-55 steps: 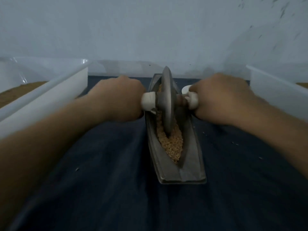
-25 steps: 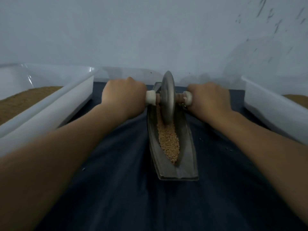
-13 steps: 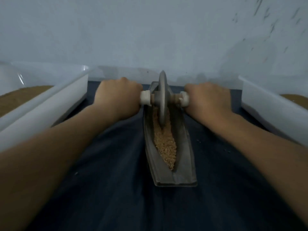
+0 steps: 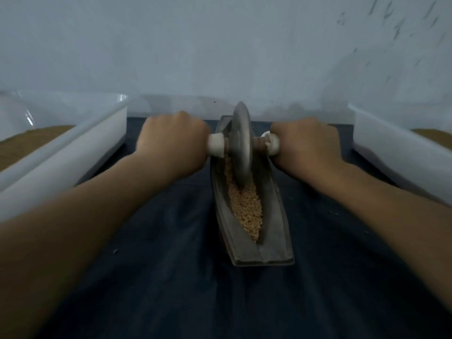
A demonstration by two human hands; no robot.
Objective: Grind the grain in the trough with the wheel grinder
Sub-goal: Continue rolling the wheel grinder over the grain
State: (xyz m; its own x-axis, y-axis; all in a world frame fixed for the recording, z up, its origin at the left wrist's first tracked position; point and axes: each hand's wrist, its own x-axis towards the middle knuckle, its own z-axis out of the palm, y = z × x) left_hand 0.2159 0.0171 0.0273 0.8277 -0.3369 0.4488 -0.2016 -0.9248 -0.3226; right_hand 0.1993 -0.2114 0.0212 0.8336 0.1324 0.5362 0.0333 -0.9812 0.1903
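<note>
Nearest, the trough (image 4: 275, 241) lies on the desk (image 4: 171, 277), with grain (image 4: 245, 206) heaped in its near half. Beyond, the wheel (image 4: 241, 140) stands in its far half, left hand (image 4: 171, 145) and right hand (image 4: 305, 145) fisted round its handles (image 4: 216, 144). Mid-grind, seemingly; next, roll it nearward through the heap, pressing down.

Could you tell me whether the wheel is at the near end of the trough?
No, the wheel stands toward the far end of the trough, with grain lying uncovered in its near half.
</note>
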